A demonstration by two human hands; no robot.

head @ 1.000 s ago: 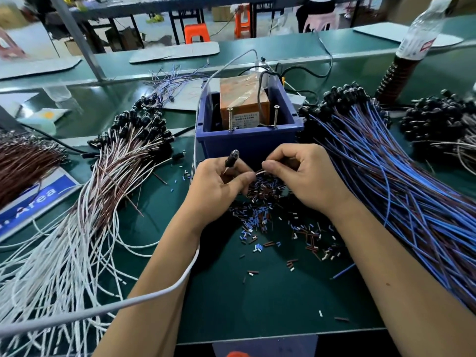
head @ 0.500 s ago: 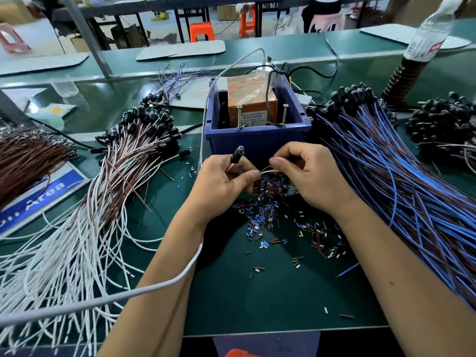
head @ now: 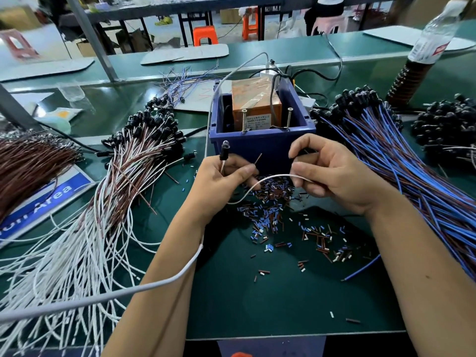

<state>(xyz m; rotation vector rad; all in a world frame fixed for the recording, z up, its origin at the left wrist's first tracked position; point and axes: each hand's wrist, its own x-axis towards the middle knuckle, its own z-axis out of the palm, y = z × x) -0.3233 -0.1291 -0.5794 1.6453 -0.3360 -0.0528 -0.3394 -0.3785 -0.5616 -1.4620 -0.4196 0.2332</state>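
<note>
Hands [head: 225, 180] [head: 334, 176] w/ wire [head: 273, 176], bin [head: 262, 146] behind

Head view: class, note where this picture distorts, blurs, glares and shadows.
Head view: wide-angle distortion leans the bottle; the far orange stool is soft; glare streaks the table left of the blue bin; soft shadow lies under the left hand and right hand, sharp, holding the white wire.

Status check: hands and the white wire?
Left hand grips black-tipped lead. Right hand pinches white wire, which arcs across to left hand. Nothing blocking; wire scraps below, blue bin behind.
</note>
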